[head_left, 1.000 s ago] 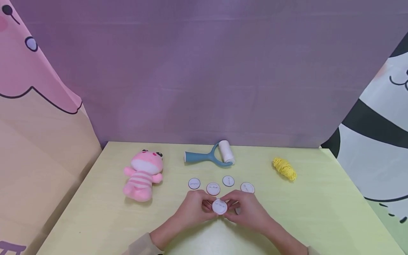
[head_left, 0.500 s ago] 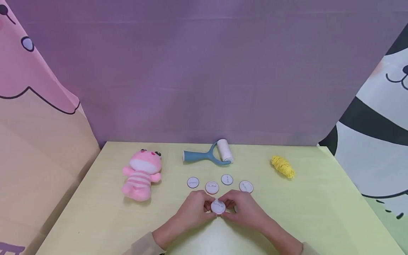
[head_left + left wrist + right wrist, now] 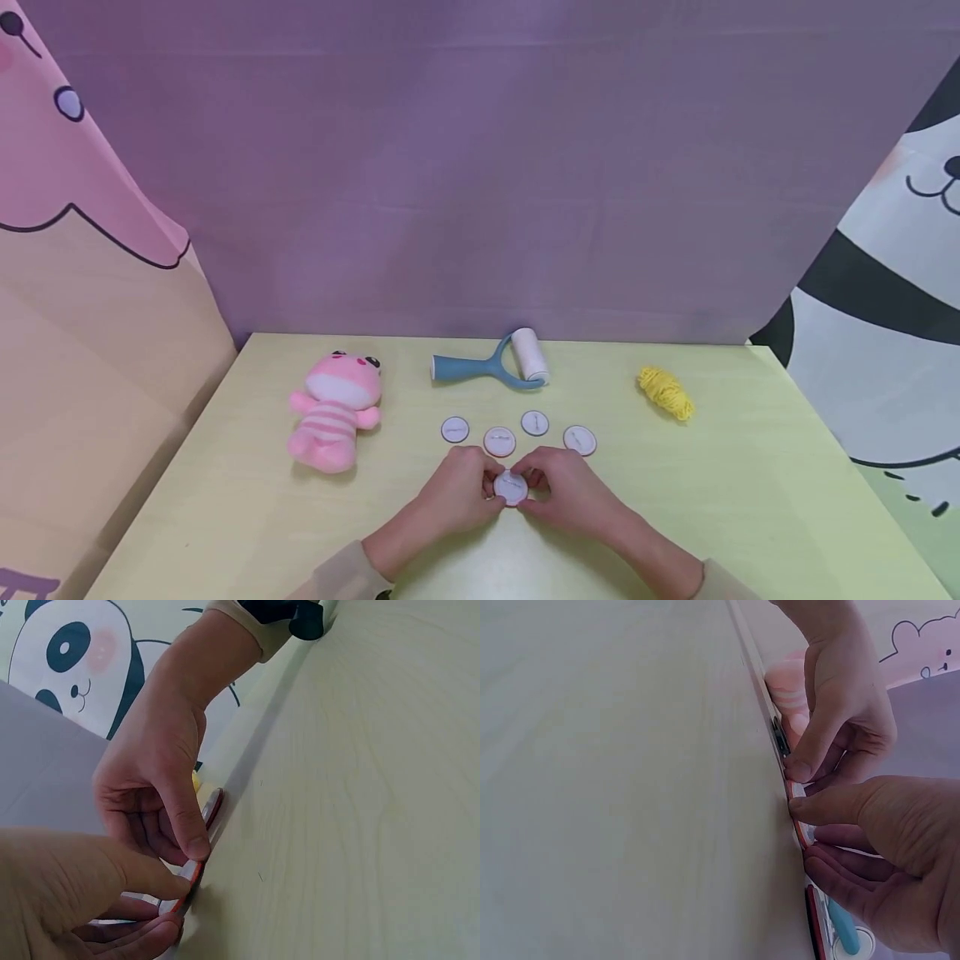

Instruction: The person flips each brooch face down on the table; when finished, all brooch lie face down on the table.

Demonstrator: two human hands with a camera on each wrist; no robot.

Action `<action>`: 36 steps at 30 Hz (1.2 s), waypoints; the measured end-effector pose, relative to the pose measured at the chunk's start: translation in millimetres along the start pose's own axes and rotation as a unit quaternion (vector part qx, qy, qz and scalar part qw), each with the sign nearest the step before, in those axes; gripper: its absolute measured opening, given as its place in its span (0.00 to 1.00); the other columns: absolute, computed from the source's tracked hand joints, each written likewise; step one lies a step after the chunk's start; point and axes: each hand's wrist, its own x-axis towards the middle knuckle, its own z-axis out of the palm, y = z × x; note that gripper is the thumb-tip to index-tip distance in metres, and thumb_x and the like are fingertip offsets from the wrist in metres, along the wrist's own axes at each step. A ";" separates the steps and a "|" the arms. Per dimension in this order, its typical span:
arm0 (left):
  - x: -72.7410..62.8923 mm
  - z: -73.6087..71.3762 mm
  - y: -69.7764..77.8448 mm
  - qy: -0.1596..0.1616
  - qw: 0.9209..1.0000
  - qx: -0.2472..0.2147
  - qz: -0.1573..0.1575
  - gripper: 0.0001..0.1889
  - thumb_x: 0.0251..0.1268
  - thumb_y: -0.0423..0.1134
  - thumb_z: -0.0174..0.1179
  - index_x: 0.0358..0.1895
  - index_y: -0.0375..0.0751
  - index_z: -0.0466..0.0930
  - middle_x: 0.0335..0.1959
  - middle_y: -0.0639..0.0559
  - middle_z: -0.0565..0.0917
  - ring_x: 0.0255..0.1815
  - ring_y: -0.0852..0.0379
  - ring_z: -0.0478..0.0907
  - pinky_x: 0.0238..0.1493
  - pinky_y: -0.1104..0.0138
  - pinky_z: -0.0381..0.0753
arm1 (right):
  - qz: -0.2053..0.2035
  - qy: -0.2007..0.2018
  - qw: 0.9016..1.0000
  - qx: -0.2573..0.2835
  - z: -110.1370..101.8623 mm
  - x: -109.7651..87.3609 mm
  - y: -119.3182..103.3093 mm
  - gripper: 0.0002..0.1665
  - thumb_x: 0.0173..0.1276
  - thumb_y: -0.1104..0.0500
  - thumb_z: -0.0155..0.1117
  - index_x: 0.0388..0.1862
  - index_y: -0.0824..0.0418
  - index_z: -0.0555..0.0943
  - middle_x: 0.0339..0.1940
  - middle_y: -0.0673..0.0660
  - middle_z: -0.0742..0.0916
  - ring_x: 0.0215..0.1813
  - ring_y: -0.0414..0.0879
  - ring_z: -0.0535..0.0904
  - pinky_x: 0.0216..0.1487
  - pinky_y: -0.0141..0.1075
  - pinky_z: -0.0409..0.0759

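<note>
A round pin-back button badge [image 3: 511, 487] lies back up between both hands, its pin showing on the white back. My left hand [image 3: 463, 492] pinches its left edge with thumb and fingers. On the opposite edge, my right hand [image 3: 570, 492] pinches it likewise. From the left wrist view, the badge's red rim [image 3: 196, 874] shows at both thumbs, close to the tabletop. Just beyond the hands lie more pin-back badges, back up: a left one [image 3: 455, 430], a middle one [image 3: 499, 442], a farther one [image 3: 535, 422] and a right one [image 3: 580, 440].
On the pale wooden table [image 3: 720, 500], a pink plush toy [image 3: 333, 412] lies at the left. A blue-handled lint roller [image 3: 487, 367] is at the back, and a yellow yarn skein [image 3: 666, 393] at the right. A purple backdrop [image 3: 495, 167] stands behind.
Both hands and the pinched badge have shifted slightly left, and the fingers sit a little closer together. A badge edge glimpsed behind the right hand is now hidden. The other badges stay put.
</note>
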 end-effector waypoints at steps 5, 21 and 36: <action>3.0 0.7 2.1 0.000 1.000 0.027 0.002 0.06 0.55 0.30 0.78 0.35 0.39 0.92 0.17 0.60 0.80 0.22 0.73 0.69 0.28 0.79 0.73 | 0.011 -0.008 1.000 -0.010 -1.1 0.9 2.0 0.15 0.57 0.65 0.83 0.44 0.62 0.91 0.36 0.50 0.90 0.36 0.36 0.84 0.40 0.30 0.86; -21.1 -51.2 -19.8 0.029 0.999 0.015 0.042 0.20 0.56 0.35 0.79 0.52 0.32 0.90 0.42 0.43 0.89 0.41 0.49 0.89 0.46 0.63 0.91 | -0.031 -0.003 0.999 -0.031 -10.1 14.1 -15.0 0.15 0.63 0.65 0.78 0.49 0.63 0.90 0.40 0.54 0.89 0.35 0.39 0.84 0.39 0.30 0.84; -57.6 -54.5 -49.5 0.046 0.997 0.056 -0.013 0.24 0.50 0.39 0.83 0.53 0.39 0.91 0.41 0.52 0.91 0.41 0.61 0.84 0.46 0.67 0.86 | -0.057 -0.057 0.996 -0.023 16.3 35.8 -32.7 0.15 0.63 0.68 0.75 0.50 0.65 0.89 0.39 0.56 0.90 0.37 0.39 0.86 0.44 0.28 0.85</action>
